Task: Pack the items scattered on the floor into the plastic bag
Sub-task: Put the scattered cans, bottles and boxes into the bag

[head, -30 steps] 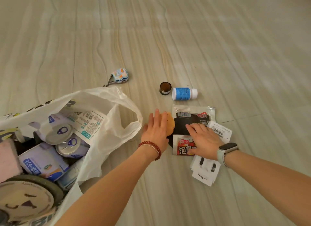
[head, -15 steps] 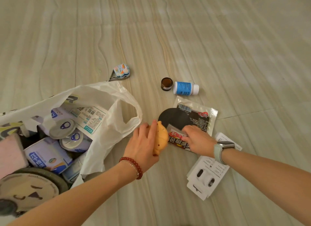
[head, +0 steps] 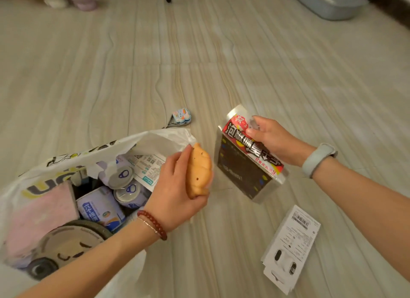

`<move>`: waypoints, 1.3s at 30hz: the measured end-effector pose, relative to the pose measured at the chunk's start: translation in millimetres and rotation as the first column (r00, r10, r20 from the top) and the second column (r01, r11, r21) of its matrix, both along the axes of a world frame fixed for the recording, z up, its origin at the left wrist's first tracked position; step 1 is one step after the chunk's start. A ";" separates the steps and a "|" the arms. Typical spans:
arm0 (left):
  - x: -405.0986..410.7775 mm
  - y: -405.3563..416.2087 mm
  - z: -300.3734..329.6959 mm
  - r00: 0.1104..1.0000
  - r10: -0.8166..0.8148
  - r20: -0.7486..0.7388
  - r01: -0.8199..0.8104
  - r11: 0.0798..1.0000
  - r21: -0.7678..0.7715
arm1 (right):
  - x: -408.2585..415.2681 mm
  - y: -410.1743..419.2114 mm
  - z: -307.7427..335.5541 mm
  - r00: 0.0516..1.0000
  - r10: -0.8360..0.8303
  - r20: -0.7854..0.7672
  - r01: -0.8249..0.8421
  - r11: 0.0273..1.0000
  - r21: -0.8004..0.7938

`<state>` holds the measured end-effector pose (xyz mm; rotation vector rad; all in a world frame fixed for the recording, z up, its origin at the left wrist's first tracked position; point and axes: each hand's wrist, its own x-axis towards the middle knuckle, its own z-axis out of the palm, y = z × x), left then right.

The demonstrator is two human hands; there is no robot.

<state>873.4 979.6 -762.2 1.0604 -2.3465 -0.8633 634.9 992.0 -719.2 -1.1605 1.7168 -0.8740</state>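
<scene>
Both hands have risen from the floor since the earlier frames, each now carrying an item clear of the tiles, and the brown jar and blue bottle seen then are hidden or out of view. Head view: left hand [head: 177,186], fingers curled round an orange squeeze toy [head: 199,171], is held just beside the open mouth of the plastic bag [head: 159,140]; right hand [head: 273,140] pinches the top edge of a black-and-red snack packet [head: 246,164], which hangs tilted above the floor [head: 221,53]. The bag lies at lower left, already holding cans [head: 99,206], a pink pad [head: 40,213] and a round lid [head: 66,242]. Still on the floor: a white product card [head: 292,246] at lower right and a small blue keyring charm [head: 181,117] just beyond the bag's rim. Step in hand, by judgement: transfer of toy and packet into the bag. The next move calls for carrying the toy over the rim and letting go, then feeding the packet in edge-first so it does not catch the loose handle
</scene>
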 end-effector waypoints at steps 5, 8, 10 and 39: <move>42.8 -25.9 24.4 0.972 0.185 -0.143 -0.188 0.982 -0.007 | 35.6 -15.2 36.7 0.796 -0.049 0.604 0.114 0.991 -0.070; 76.0 -30.6 28.4 0.951 0.291 -0.108 -0.297 0.954 -0.044 | 74.4 -17.8 15.3 0.666 -0.226 0.711 0.204 0.972 0.118; 96.6 -30.0 28.1 0.938 0.341 -0.058 -0.344 0.937 -0.055 | 109.1 -9.8 -12.0 0.661 -0.348 0.665 0.182 0.934 0.308; 142.8 4.2 -28.4 0.963 0.176 0.204 -0.198 0.976 0.091 | 124.3 51.0 -141.4 0.645 0.280 -0.711 -0.083 0.951 0.299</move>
